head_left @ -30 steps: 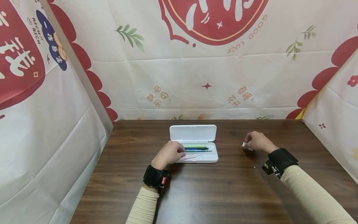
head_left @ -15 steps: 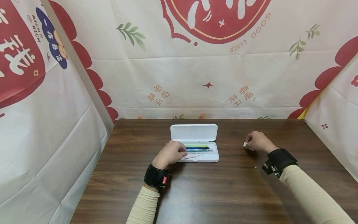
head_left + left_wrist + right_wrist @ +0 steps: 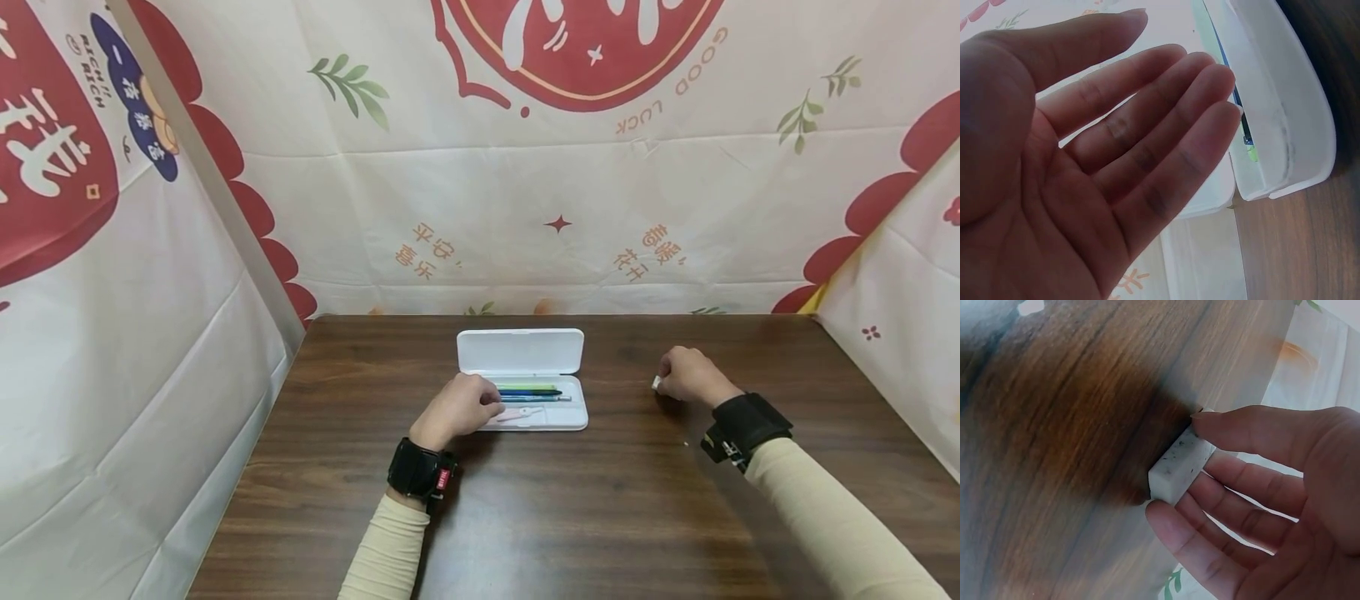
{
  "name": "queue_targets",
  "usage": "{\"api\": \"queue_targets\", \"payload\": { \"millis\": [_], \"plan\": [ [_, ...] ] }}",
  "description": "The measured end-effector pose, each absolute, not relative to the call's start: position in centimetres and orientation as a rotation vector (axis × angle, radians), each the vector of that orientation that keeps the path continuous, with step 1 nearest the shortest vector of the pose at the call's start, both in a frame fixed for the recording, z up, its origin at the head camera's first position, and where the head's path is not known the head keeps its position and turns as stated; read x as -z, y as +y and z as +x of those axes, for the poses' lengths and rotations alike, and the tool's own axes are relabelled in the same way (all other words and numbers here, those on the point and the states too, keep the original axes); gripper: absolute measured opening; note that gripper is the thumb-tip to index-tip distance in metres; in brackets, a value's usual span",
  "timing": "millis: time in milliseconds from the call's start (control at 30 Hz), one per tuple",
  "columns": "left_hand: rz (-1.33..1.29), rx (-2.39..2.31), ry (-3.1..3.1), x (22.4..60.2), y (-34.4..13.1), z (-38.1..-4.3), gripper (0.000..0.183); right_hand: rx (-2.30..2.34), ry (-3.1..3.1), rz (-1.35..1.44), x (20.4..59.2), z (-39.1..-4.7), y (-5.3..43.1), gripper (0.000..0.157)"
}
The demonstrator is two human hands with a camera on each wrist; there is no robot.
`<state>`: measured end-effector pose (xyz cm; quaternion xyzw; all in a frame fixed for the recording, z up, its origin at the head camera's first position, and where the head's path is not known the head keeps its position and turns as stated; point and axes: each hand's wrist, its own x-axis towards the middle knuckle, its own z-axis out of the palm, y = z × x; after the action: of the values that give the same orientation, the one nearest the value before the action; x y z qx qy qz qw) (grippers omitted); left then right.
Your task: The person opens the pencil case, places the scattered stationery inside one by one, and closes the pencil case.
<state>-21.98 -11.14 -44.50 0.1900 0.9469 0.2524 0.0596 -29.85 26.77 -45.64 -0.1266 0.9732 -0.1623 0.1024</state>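
A white pencil case [image 3: 573, 423] lies on the brown table with its lid [image 3: 521, 352] raised toward the back. Several pens and pencils [image 3: 534, 392] lie inside, with a pale pink compass-like tool [image 3: 519, 413] in front of them. Over the case's left end is my left hand [image 3: 459, 407]; in the left wrist view its fingers are loosely bent, the thumb stands apart, and nothing is held. Farther right, my right hand [image 3: 693, 375] pinches a white eraser [image 3: 1179, 464] with dark specks between thumb and fingertips, low over the table. Part of the eraser hides behind the thumb.
A small white crumb [image 3: 686, 444] lies on the wooden table [image 3: 570, 517] in front of the right hand. Printed cloth [image 3: 480, 192] hangs behind the table and along both sides. Black straps with cameras sit on both wrists.
Less of the eraser shows under my right hand than a second ago; that hand has shifted slightly. My left hand stays almost still over the case. The head view has moved a little.
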Motion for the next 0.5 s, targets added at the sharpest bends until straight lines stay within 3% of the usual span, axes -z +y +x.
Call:
{"api": "queue_targets", "payload": {
  "millis": [500],
  "plan": [
    [0.596, -0.789, 2.859, 44.55, -11.23, -21.89, 0.017, 0.373, 2.861, -0.386, 45.42, -29.82, 26.41, 0.008]
  ]
}}
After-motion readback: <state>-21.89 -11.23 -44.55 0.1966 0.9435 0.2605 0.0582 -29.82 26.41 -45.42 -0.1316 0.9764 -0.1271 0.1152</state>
